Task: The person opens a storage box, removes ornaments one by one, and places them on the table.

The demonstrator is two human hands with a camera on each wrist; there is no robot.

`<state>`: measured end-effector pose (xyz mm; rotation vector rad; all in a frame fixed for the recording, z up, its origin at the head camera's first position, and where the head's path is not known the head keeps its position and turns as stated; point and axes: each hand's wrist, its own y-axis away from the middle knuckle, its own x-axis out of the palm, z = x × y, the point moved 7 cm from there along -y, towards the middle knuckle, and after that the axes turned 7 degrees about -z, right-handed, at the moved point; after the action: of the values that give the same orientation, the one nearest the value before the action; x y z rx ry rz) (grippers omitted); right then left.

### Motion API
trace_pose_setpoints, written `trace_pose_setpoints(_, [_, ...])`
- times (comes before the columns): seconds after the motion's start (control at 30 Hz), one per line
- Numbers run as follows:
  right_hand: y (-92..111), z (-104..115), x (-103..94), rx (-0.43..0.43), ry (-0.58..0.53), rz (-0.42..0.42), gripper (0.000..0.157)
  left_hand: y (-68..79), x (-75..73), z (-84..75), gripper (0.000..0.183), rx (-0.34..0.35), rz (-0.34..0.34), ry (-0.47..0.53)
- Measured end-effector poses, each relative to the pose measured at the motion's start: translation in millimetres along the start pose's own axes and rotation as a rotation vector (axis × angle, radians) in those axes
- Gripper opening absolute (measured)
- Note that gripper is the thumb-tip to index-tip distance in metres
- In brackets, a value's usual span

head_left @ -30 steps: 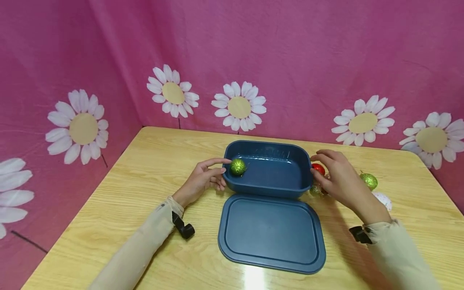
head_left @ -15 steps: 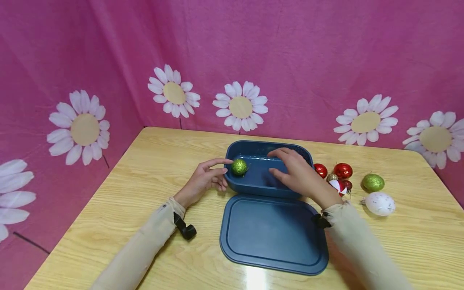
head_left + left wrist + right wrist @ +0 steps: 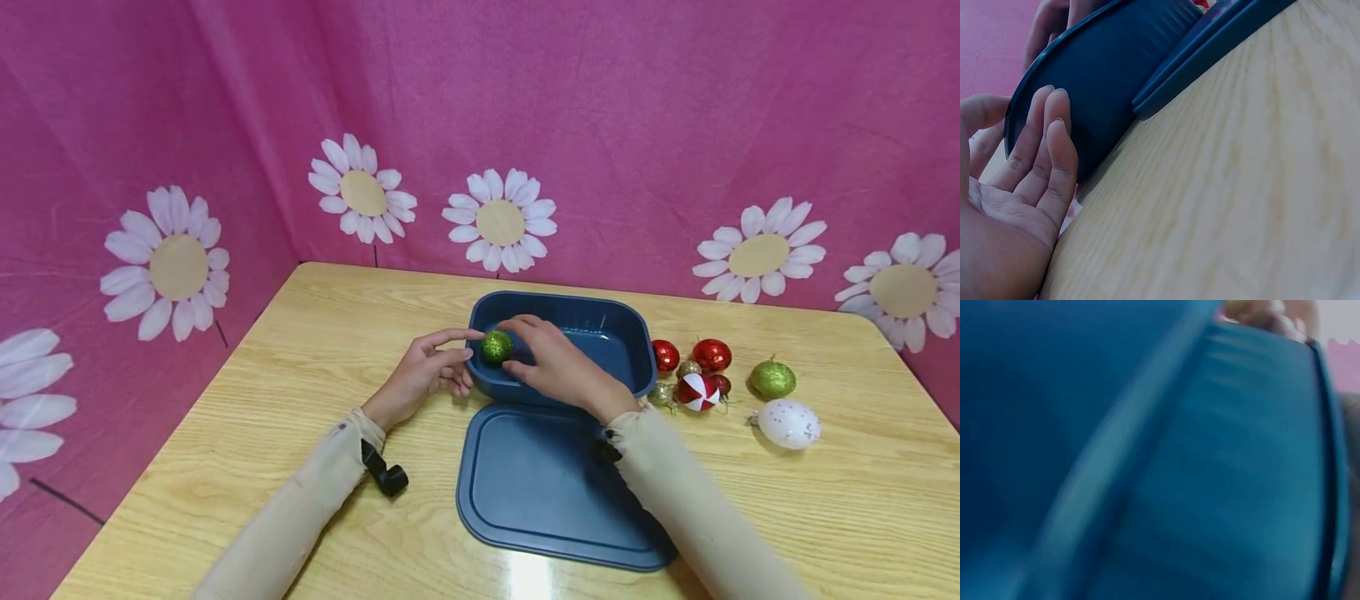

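A glittery green ball ornament [image 3: 496, 347] lies at the left end of a deep blue box [image 3: 600, 321]. My right hand [image 3: 558, 362] reaches over the box's front side, its thumb and forefinger spread at the right edge of the ball. Outside the left end, my left hand [image 3: 420, 375] rests its forefinger and thumb at the rim. In the left wrist view the left hand's other fingers [image 3: 1041, 159] extend along the box's outer wall [image 3: 1104, 81]. The right wrist view is blurred and mostly filled by blue surfaces.
A flat blue lid [image 3: 525, 475] lies right in front of the box, partly under my right forearm. To the right of the box are several ornaments: shiny red balls [image 3: 711, 355], a red-and-white one [image 3: 697, 392], a green one [image 3: 772, 380] and a white one [image 3: 789, 423].
My right hand has moved left from beside the ornaments, across the box, to the green ball. My left hand keeps its place at the rim.
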<state>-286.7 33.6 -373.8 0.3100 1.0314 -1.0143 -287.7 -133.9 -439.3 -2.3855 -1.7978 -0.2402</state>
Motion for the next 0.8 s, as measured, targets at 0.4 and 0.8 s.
trace_pose_setpoints(0.4, [-4,-1,11.0,-0.026,-0.053,0.031,0.044,-0.2,-0.2,-0.5,0.035,-0.006,-0.011,-0.012])
trace_pose_setpoints(0.8, [-5,-9,16.5,0.018,-0.211,0.075,0.03,-0.2,0.1,-0.2,0.036,-0.01,-0.014,-0.023])
